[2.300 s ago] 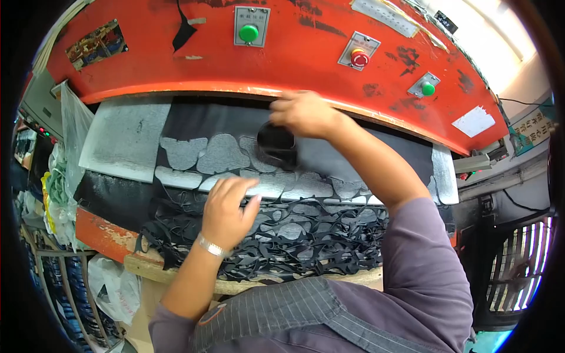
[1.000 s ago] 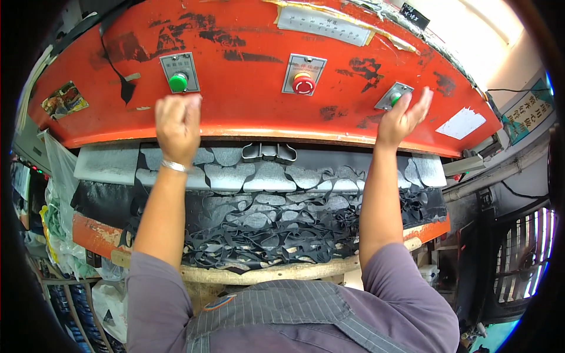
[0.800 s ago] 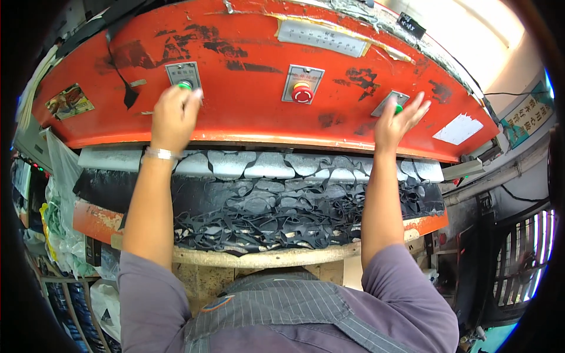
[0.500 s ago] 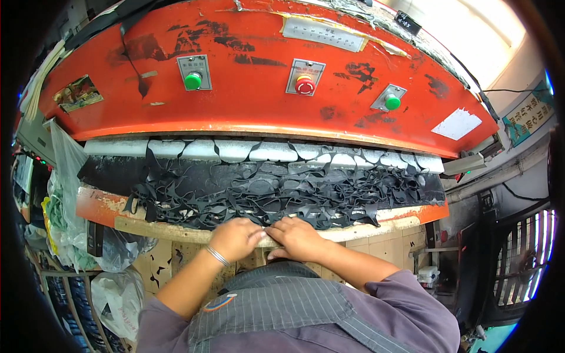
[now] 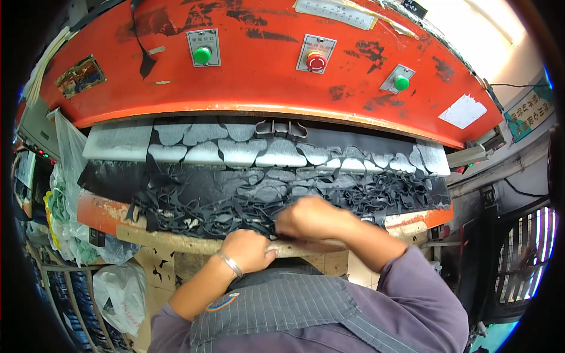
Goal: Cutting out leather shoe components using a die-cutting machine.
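Note:
My left hand (image 5: 246, 250) lies at the pale wooden front edge (image 5: 176, 242), its fingers curled over and mostly hidden, thumb toward the right. My right hand (image 5: 312, 219) is closed, slightly blurred, above the near side of a tangle of black cut-out scraps (image 5: 235, 203); whatever its fingers hold is hidden. Behind the scraps, a black sheet with cut-out shapes (image 5: 241, 152) lies on a white board (image 5: 118, 141). A curvy metal cutting die (image 5: 281, 129) stands on that sheet, just under the red machine head (image 5: 253, 88).
The red panel carries two green buttons (image 5: 202, 55) and a red stop button (image 5: 316, 60). Clear plastic bags (image 5: 70, 170) hang at the left, and a white bag (image 5: 120, 294) sits below. A dark metal frame (image 5: 518, 259) stands at the right.
My hands were together at the front edge; the right has moved forward over the scraps while the left stays near the edge. More of the board and the cutting die now show beneath the red head.

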`<action>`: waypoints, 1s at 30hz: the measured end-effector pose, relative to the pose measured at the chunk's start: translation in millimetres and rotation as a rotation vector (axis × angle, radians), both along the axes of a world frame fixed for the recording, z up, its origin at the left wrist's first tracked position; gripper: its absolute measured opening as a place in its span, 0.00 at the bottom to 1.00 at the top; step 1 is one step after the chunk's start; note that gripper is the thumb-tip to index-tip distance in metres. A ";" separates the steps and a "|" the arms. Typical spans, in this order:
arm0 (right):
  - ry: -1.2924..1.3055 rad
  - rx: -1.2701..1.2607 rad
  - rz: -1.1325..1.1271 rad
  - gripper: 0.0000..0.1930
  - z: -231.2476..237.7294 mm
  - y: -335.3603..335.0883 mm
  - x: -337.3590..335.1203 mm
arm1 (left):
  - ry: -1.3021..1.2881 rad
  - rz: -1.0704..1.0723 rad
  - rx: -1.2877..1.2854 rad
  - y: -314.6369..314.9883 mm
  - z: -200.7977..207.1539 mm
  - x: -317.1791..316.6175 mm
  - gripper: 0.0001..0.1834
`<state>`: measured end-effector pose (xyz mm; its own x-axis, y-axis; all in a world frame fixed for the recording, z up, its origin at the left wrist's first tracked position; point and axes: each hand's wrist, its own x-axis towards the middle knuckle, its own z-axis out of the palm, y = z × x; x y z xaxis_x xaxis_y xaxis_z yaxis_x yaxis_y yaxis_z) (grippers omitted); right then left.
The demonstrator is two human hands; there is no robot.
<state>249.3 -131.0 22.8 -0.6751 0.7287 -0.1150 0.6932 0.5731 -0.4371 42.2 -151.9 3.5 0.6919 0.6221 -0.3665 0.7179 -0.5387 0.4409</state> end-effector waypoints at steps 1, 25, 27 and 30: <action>-0.021 0.197 -0.035 0.07 -0.8 30.2 6.3 | 0.140 -0.129 -0.074 17.6 14.7 11.3 0.21; 0.183 0.109 -1.276 0.26 -52.1 163.5 137.9 | -0.605 0.341 0.221 206.6 -67.9 123.0 0.39; 0.319 0.089 -1.067 0.37 -49.6 145.1 145.7 | -0.485 0.324 0.257 205.4 -65.5 131.5 0.42; -0.063 0.344 -0.766 0.45 -60.0 118.8 160.2 | -0.483 0.343 0.254 203.3 -64.2 135.5 0.41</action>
